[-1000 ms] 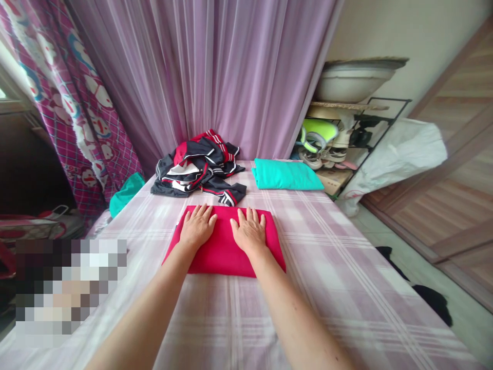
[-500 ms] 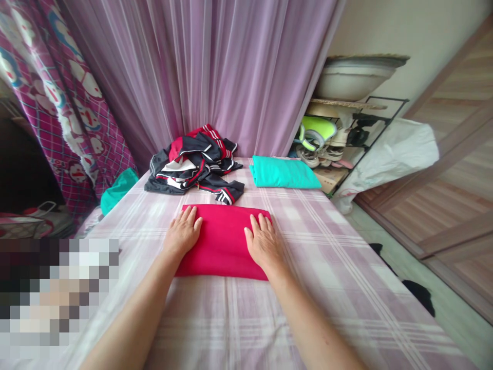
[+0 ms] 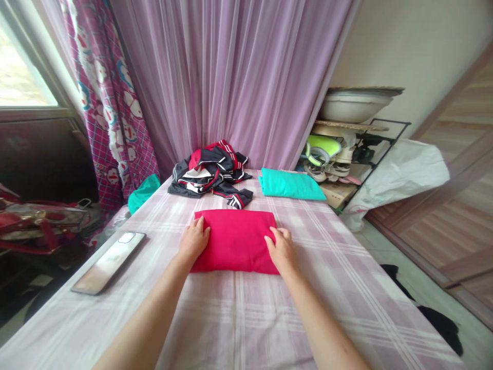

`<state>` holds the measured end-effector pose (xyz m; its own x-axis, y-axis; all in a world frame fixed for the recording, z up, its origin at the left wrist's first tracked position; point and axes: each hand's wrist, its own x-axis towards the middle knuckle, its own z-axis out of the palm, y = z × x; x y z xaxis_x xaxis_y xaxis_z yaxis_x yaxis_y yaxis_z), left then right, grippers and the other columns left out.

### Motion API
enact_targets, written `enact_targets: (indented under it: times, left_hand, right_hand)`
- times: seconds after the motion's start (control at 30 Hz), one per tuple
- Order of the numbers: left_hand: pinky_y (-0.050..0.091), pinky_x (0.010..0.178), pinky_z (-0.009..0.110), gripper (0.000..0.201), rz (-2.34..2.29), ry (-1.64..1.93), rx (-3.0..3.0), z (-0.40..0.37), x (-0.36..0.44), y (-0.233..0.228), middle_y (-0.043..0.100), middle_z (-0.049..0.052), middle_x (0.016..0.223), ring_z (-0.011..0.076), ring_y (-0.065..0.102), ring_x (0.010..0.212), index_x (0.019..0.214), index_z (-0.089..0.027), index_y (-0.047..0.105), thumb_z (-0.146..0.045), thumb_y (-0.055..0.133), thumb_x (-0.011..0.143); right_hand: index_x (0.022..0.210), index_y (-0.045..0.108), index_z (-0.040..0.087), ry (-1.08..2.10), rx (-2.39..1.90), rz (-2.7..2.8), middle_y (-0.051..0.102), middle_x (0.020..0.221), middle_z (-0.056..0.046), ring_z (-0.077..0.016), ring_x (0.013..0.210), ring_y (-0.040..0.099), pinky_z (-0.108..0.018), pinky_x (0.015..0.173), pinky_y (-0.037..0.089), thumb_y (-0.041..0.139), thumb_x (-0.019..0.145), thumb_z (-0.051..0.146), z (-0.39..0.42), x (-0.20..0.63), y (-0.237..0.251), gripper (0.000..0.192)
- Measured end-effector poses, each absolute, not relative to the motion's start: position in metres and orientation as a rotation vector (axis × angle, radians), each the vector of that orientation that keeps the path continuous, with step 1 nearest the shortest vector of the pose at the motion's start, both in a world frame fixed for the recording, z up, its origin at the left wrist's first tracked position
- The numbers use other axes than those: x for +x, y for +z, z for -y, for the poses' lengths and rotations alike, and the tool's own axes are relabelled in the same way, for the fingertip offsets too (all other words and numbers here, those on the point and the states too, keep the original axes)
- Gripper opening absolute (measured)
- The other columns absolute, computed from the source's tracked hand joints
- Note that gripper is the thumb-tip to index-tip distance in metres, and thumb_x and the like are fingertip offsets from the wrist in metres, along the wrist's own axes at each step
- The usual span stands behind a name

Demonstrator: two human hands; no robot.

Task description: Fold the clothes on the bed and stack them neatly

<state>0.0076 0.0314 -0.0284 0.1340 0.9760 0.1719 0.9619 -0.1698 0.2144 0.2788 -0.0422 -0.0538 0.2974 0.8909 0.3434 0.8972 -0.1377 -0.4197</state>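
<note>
A folded red garment (image 3: 236, 241) lies flat in front of me on the checked bed sheet. My left hand (image 3: 194, 240) holds its left edge, with the thumb on top and some fingers curled at the side. At the right edge my right hand (image 3: 283, 251) has its fingers bent around the cloth, thumb resting on top. The undersides of both grips are hidden. Beyond the red garment sits a folded turquoise cloth (image 3: 292, 184). Left of that is a crumpled heap of dark, red and white striped clothes (image 3: 211, 172).
A phone (image 3: 110, 262) lies near the bed's left edge. Purple curtains (image 3: 239, 77) hang behind the bed. To the right stand a shoe rack (image 3: 372, 167) with a basin (image 3: 358, 105) on top, a white bag (image 3: 408, 167) and a wooden wardrobe (image 3: 442, 221).
My hands have shifted from lying flat on top of the red garment to gripping its left and right edges. The view has tilted up and turned left.
</note>
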Motion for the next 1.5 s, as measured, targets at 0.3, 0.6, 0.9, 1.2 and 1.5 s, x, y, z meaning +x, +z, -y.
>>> enact_targets:
  times: [0.3,0.6,0.9,1.2,1.5]
  left_hand:
    - [0.018,0.117,0.064,0.048,-1.991,0.487,2.461,0.023,0.062,-0.004,0.044,0.010,0.153,0.0320,0.032,0.145,0.140,-0.021,0.053,-0.037,0.036,0.098]
    - [0.030,0.118,0.051,0.048,-1.802,0.530,2.598,0.021,0.056,-0.027,0.050,0.004,0.150,0.0256,0.040,0.142,0.141,-0.025,0.052,-0.040,0.033,0.100]
    - [0.035,0.115,0.051,0.055,-1.864,0.566,2.589,0.013,0.016,-0.038,0.049,0.008,0.150,0.0290,0.040,0.141,0.143,-0.020,0.050,-0.048,0.033,0.098]
    - [0.035,0.116,0.047,0.057,-1.858,0.557,2.558,0.006,0.004,-0.045,0.048,0.010,0.151,0.0300,0.039,0.141,0.141,-0.015,0.052,-0.046,0.031,0.098]
    - [0.036,0.116,0.046,0.053,-1.883,0.535,2.566,0.006,0.004,-0.045,0.048,0.008,0.150,0.0282,0.040,0.141,0.142,-0.019,0.052,-0.043,0.036,0.097]
  right_hand:
    - [0.139,0.056,0.023,-0.276,-2.078,1.799,0.045,0.150,-0.014,-0.0320,0.138,0.038,-0.050,0.106,0.034,0.043,0.097,0.032,0.054,0.245,-0.009,0.044]
    - [0.144,0.051,0.022,-0.175,-1.891,2.064,0.046,0.151,-0.009,-0.0257,0.141,0.037,-0.049,0.117,0.019,0.041,0.098,0.030,0.045,0.212,-0.047,0.047]
    - [0.144,0.049,0.021,-0.281,-1.992,1.995,0.044,0.153,-0.012,-0.0259,0.139,0.041,-0.049,0.112,0.031,0.035,0.099,0.033,0.061,0.271,-0.063,0.049]
    - [0.141,0.052,0.018,-0.155,-2.161,1.777,0.048,0.149,-0.014,-0.0270,0.138,0.041,-0.054,0.113,0.026,0.027,0.100,0.033,0.035,0.285,-0.017,0.050]
    - [0.137,0.056,0.027,0.063,-1.972,2.027,0.056,0.143,-0.006,-0.0246,0.137,0.040,-0.054,0.115,0.018,0.032,0.101,0.038,-0.043,0.215,-0.004,0.044]
